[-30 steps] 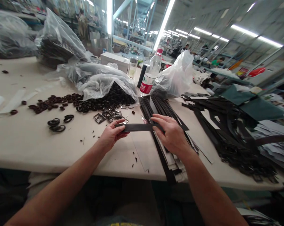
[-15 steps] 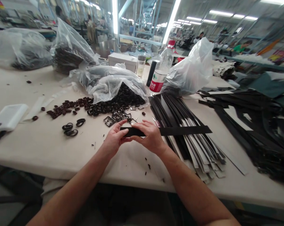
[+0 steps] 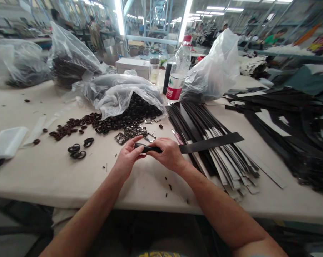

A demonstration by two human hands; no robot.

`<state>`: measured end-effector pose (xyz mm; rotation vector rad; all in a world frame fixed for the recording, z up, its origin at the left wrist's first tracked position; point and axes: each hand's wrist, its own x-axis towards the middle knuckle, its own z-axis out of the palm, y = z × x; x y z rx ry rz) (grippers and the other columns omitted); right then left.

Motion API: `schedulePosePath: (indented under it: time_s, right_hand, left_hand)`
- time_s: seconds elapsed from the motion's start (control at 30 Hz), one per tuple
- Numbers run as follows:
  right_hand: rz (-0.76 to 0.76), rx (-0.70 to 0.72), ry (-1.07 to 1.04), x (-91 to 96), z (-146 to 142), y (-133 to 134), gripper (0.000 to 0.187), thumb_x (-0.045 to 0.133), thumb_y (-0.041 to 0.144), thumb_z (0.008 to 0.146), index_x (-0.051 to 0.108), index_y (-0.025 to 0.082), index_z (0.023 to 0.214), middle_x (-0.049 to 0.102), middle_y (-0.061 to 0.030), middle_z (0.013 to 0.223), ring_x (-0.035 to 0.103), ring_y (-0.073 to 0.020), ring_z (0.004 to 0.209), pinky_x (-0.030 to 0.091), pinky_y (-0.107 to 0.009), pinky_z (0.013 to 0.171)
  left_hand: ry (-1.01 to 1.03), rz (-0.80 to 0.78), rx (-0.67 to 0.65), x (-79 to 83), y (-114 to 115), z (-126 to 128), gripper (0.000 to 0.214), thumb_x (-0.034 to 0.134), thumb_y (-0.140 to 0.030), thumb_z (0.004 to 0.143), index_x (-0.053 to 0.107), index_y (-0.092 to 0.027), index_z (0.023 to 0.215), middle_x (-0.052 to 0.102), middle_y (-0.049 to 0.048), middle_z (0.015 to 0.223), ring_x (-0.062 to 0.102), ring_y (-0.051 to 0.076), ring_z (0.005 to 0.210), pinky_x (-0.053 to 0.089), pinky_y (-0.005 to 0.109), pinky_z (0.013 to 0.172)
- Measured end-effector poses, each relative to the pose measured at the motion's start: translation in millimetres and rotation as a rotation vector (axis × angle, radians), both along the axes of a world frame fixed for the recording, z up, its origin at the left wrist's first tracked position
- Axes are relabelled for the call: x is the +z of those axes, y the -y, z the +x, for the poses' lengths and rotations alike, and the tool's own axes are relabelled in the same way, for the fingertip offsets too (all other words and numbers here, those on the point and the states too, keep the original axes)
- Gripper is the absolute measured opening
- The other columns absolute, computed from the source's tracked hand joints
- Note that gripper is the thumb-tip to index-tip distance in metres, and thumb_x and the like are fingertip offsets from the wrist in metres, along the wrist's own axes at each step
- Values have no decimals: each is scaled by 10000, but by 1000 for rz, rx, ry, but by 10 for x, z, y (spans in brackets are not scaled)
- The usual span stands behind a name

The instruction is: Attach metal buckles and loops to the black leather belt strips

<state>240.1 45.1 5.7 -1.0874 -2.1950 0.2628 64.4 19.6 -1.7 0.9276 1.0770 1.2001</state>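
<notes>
Both hands hold one black strap point(image 3: 212, 142) above the table, its long free part reaching right over a stack of strips. My left hand point(image 3: 128, 154) pinches the strap's left end between thumb and fingers. Close beside it, my right hand point(image 3: 168, 151) is closed round the strap, which looks curved between the two hands. Just beyond the fingers lie several metal buckles point(image 3: 133, 132). The stack of black and white strips point(image 3: 196, 123) fans out to the right, with a small pink-handled tool point(image 3: 177, 136) at its left edge.
Dark loops point(image 3: 140, 107) spill from a plastic bag point(image 3: 118, 87); brown loops point(image 3: 67, 128) lie left of them. A bottle point(image 3: 176, 78) stands behind the strips. A white device point(image 3: 8, 141) is at far left, and a pile of black straps point(image 3: 287, 142) at right.
The strap's left part has gone from flat to curved between my hands, and its free right end has tilted upward. The whole view has shifted slightly.
</notes>
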Motion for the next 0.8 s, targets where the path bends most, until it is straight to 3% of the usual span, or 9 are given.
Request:
schedulePosePath:
  time_s: [0.2, 0.37, 0.53, 0.6, 0.7, 0.8]
  right_hand:
    - [46, -11, 79, -38, 15, 1, 136, 712, 310, 863, 689, 196, 794, 727, -39, 779, 667, -190, 773, 455, -297, 770]
    - [76, 29, 146, -57, -10, 19, 163, 700, 317, 872, 673, 185, 780, 708, -44, 741, 652, -192, 745, 451, -314, 804]
    - [58, 4, 117, -36, 37, -25, 81, 714, 245, 847, 680, 194, 794, 720, -27, 770, 662, -190, 769, 447, -300, 794]
    - [61, -91, 122, -29, 88, -67, 72, 708, 236, 843, 678, 200, 789, 724, -30, 790, 659, -196, 775, 440, -304, 776]
    - [78, -215, 128, -29, 148, -118, 79, 708, 251, 838, 670, 208, 784, 719, -31, 802, 649, -205, 779, 424, -310, 751]
    - [76, -238, 150, -47, 155, -138, 74, 703, 242, 837, 662, 210, 783, 712, -30, 799, 643, -212, 789, 410, -315, 746]
  left_hand:
    - [-519, 398, 61, 34, 46, -19, 167, 751, -307, 766, 789, -269, 924, 688, 59, 1077, 602, 246, 1054, 463, 370, 998]
    - [-571, 449, 44, 44, 49, -12, 89, 743, -280, 781, 799, -278, 851, 727, 58, 938, 628, 251, 958, 471, 397, 967]
    - [-552, 531, 67, 120, 92, -16, 52, 740, -295, 794, 787, -274, 802, 737, 60, 895, 635, 254, 989, 452, 417, 996]
    - [-549, 553, -55, 187, 154, -6, 79, 746, -331, 785, 782, -271, 748, 742, 66, 885, 640, 262, 990, 439, 425, 1013]
    - [-562, 514, -330, 270, 241, -20, 207, 680, -374, 833, 769, -245, 696, 742, 74, 846, 666, 235, 832, 504, 371, 857]
    - [-674, 496, -359, 302, 211, -168, 255, 618, -396, 880, 766, -226, 761, 738, 67, 824, 658, 203, 743, 500, 313, 735]
